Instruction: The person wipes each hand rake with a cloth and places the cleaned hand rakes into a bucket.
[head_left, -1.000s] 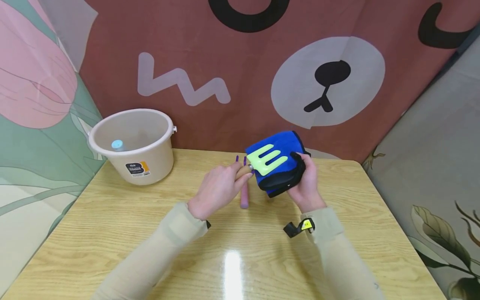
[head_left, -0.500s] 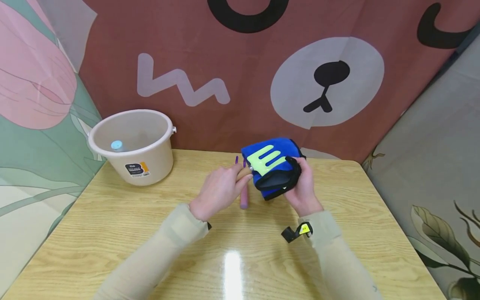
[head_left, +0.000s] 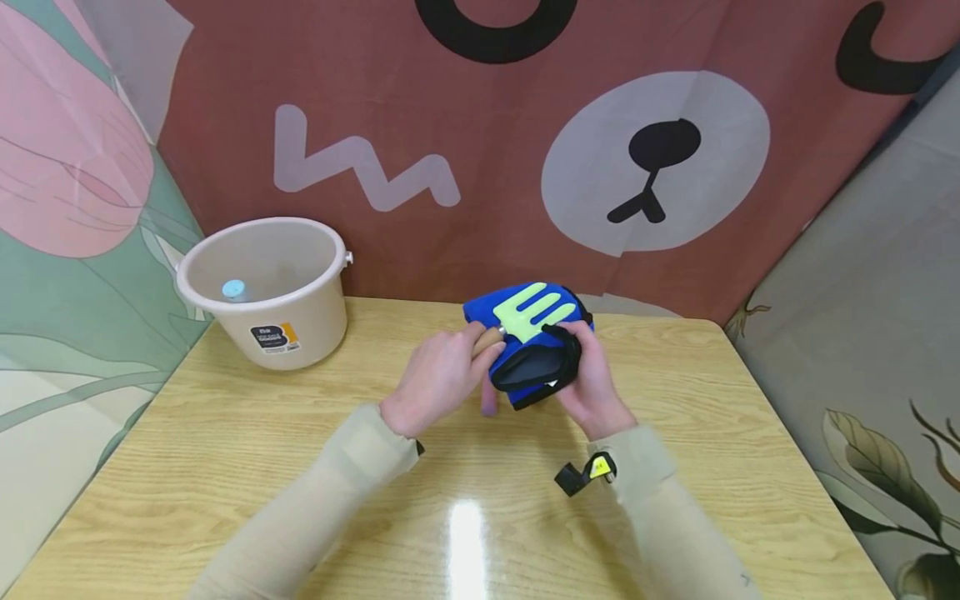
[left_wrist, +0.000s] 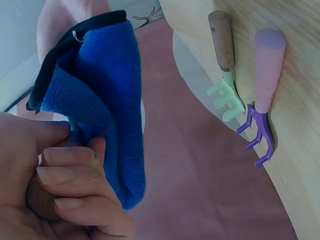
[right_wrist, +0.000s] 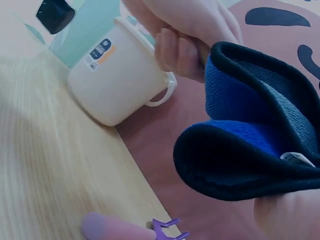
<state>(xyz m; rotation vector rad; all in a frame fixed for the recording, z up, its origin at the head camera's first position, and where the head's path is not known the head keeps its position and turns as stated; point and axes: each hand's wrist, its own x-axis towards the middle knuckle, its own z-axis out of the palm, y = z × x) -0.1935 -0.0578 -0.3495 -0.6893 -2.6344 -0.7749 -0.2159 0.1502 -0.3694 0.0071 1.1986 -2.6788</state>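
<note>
My left hand [head_left: 435,379] grips the wooden handle of a garden hand fork, its light green tines [head_left: 528,312] lying over a blue cloth in the head view. My right hand [head_left: 592,383] holds that folded, fleecy cloth [left_wrist: 117,65], which has black edging [right_wrist: 195,192] and a small white tag [right_wrist: 297,159]. In the left wrist view, a fold of cloth hides the fork's tines. On the table below lie a purple-tined hand rake [left_wrist: 270,70] with a pink handle and a light green tined tool [left_wrist: 222,40] with a wooden handle. The head view shows only the pink handle's end.
A beige bucket [head_left: 315,321] stands at the table's back left, with a light blue object [head_left: 234,290] inside. The wooden table [head_left: 300,508] meets a printed fabric wall [head_left: 420,250] at the back.
My right hand has brought the cloth left and slightly down, so it now covers more of the purple rake. My left hand stays nearly still, with the fork in its grip.
</note>
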